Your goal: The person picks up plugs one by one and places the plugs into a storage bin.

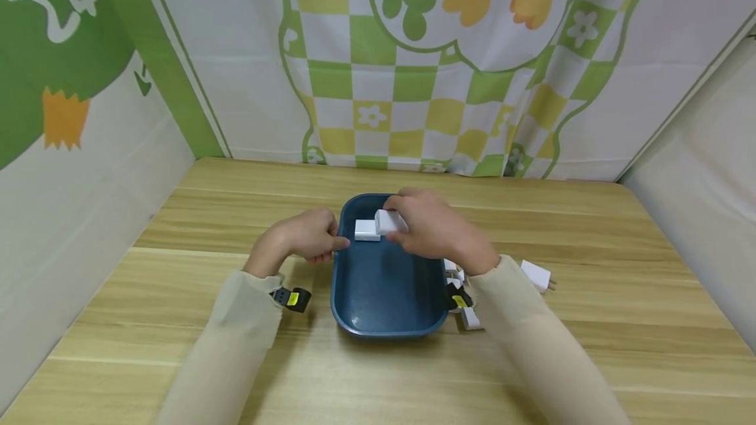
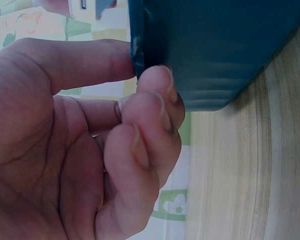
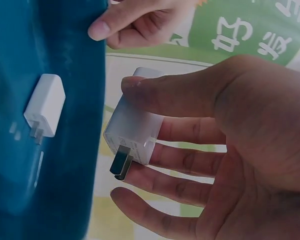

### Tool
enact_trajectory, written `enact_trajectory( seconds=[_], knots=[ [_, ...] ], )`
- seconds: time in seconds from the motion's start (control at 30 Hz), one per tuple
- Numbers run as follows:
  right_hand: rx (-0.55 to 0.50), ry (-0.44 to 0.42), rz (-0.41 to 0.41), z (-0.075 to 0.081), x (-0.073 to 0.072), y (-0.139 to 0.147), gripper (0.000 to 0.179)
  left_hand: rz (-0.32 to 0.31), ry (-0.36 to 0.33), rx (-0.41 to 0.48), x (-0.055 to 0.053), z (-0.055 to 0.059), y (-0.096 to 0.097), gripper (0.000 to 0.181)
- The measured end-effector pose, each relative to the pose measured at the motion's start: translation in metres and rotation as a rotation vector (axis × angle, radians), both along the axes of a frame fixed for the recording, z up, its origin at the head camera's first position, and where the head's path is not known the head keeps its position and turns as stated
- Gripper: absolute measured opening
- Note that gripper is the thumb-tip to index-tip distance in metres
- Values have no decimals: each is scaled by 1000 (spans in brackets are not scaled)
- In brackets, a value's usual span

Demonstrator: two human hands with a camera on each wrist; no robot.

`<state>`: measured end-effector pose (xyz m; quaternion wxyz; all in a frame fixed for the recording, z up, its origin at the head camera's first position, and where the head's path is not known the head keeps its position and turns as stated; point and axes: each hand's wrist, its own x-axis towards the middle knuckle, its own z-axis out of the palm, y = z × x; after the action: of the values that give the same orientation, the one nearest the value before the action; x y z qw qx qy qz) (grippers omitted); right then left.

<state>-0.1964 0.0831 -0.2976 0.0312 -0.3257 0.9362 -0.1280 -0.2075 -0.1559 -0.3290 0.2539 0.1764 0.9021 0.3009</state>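
Observation:
A deep blue tray [image 1: 386,294] lies on the table between both hands. My left hand [image 1: 310,235] pinches its left rim, thumb over the edge and the other fingers curled against the outer wall, as the left wrist view shows. My right hand [image 1: 437,225] holds a white charger plug [image 3: 135,125] between thumb and fingers, above the far end of the tray. Two flat metal prongs [image 3: 121,162] stick out of that plug. A second white charger plug [image 1: 367,230] lies inside the tray by the left wall, its prongs visible in the right wrist view.
Several white plugs [image 1: 470,319] lie right of the tray, partly hidden by the right wrist. Another plug [image 1: 536,276] lies farther right, prongs pointing right. The wooden table [image 1: 177,267] ends at a patterned curtain [image 1: 413,110] behind.

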Motion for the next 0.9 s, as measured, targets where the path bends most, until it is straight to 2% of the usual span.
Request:
enact_trajectory(
  seconds=[0.3,0.47,0.9],
  knots=[
    [60,-20,6,-13,-9,-16,43,-5,-4,5,1,1,0,39],
    [96,-60,4,-20,-13,-24,43,0,-7,2,1,1,0,38],
    [137,-106,19,-36,-16,-38,39,-4,-13,0,0,2,0,39]
  ],
)
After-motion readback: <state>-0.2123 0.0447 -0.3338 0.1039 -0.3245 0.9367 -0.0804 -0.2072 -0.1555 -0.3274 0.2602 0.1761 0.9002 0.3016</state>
